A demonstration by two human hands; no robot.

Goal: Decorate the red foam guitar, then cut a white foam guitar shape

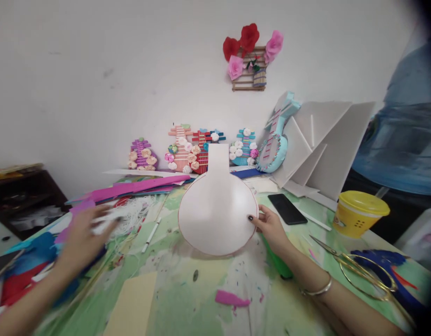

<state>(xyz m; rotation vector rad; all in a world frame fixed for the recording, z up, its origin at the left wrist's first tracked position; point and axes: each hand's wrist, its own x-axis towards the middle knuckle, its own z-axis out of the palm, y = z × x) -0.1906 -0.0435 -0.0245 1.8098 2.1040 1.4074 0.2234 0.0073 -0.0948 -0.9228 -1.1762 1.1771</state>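
Note:
My right hand pinches the right edge of a white board cutout, thumb on its front face. The cutout has a round body and a straight neck, stands upright over the table, and shows a thin reddish line along its rim. Off to the left, my left hand is raised, its fingers apart and somewhat blurred. It holds nothing that I can see. Close by it lie a tangle of white string and purple and pink sheets. A white pen rests between that hand and the cutout.
Gold-handled scissors, a yellow lidded bucket and a black phone lie to the right. White boards and a light-blue instrument model lean at the back. A beige sheet and purple scrap lie in front.

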